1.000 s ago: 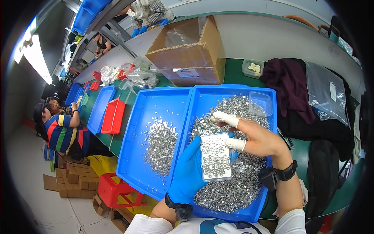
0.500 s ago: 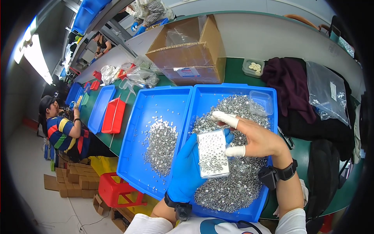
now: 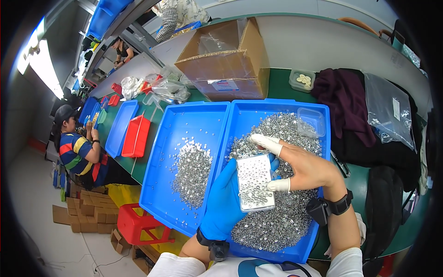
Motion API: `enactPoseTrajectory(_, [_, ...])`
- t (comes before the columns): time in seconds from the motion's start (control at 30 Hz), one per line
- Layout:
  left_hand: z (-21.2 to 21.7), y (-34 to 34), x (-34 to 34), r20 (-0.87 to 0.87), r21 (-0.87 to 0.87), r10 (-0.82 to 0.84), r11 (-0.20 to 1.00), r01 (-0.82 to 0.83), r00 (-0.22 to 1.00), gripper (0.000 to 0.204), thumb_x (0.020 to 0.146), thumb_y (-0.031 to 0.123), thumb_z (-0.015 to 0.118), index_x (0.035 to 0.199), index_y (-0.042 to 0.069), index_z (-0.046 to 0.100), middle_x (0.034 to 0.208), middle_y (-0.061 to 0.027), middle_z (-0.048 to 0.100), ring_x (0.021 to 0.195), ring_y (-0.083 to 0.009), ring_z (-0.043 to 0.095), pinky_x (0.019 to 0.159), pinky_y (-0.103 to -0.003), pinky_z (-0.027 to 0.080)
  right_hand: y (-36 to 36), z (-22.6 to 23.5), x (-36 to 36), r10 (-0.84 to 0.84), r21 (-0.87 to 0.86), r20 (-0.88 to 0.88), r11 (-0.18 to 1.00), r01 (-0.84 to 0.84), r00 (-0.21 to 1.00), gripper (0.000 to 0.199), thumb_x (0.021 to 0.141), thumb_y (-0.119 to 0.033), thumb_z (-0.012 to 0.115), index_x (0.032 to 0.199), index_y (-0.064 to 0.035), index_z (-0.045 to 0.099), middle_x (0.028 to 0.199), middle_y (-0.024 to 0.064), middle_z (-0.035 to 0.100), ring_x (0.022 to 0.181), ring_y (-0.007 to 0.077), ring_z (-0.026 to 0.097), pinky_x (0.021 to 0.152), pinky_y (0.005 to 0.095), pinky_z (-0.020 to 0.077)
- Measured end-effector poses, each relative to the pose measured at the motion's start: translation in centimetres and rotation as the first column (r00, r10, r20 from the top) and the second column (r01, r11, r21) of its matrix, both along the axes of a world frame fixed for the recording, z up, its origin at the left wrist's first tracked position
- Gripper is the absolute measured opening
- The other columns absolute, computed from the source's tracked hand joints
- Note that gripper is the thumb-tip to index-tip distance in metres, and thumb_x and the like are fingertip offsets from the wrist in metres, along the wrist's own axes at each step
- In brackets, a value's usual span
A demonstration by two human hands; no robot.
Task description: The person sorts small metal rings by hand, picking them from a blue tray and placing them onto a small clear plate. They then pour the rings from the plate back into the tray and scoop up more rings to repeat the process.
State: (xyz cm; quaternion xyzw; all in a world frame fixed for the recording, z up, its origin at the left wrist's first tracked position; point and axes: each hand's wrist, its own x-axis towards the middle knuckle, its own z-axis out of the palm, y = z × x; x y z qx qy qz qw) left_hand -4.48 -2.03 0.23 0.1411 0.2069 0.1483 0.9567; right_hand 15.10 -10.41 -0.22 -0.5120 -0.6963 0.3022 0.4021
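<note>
Low in the frame's middle, a perforated plate (image 3: 254, 188) sits gripped between the gloved left hand (image 3: 224, 203) and right hand (image 3: 302, 167) over the right tray (image 3: 323, 115); tilting it could spill parts (image 3: 277, 221).

The left hand (image 3: 226, 201), in a blue glove, cups a small perforated metal plate (image 3: 254, 182) from below, while the bare right hand (image 3: 304, 168), white cots on its fingertips (image 3: 266, 143), pinches the plate's right edge. Beneath this grip lies a blue tray (image 3: 318, 111) heaped with tiny silvery parts (image 3: 277, 221); left of the grip sits a second blue tray (image 3: 159, 184) holding a smaller pile (image 3: 191, 173). Beyond the grip stands an open cardboard box (image 3: 226, 60) on the green counter (image 3: 279, 85).
</note>
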Motion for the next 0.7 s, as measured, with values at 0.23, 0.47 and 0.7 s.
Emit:
enactPoseTrajectory(0.23, [-0.38, 0.01, -0.22, 0.200, -0.215, 0.043, 0.977, 0.001, 0.979, 0.060, 0.101, 0.037, 0.030, 0.142, -0.007, 0.024, 0.142, -0.0283, 0.034, 0.130, -0.0402, 0.039, 0.106, -0.053, 0.034, 0.03, 0.04, -0.18, -0.002, -0.012, -0.012, 1.000, 0.001, 1.000, 0.085, 0.082, -0.032, 0.068, 0.147, -0.0041, 0.022, 0.143, 0.0249, 0.035, 0.132, 0.0381, 0.035, 0.110, 0.0405, 0.0294])
enactPoseTrajectory(0.47, [-0.02, 0.14, -0.02, 0.030, -0.036, 0.025, 0.999, -0.024, 0.999, 0.060, 0.100, 0.042, 0.033, 0.143, 0.000, 0.029, 0.140, -0.0203, 0.042, 0.123, -0.0339, 0.049, 0.100, -0.050, 0.043, 0.25, -0.36, -0.30, -0.048, -0.100, -0.061, 0.994, 0.042, 0.997, 0.081, 0.085, -0.034, 0.064, 0.147, -0.0038, 0.021, 0.139, 0.0264, 0.038, 0.129, 0.0394, 0.039, 0.107, 0.0409, 0.0321])
enactPoseTrajectory(0.7, [-0.63, 0.44, -0.47, 0.172, -0.105, 0.023, 0.994, -0.005, 0.985, 0.059, 0.100, 0.039, 0.033, 0.142, -0.002, 0.029, 0.139, -0.0250, 0.040, 0.123, -0.0394, 0.047, 0.099, -0.056, 0.040, 0.19, -0.40, -0.40, -0.001, 0.048, 0.029, 0.999, 0.000, 1.000, 0.084, 0.084, -0.033, 0.066, 0.147, -0.0032, 0.020, 0.139, 0.0273, 0.038, 0.127, 0.0406, 0.040, 0.106, 0.0414, 0.0335])
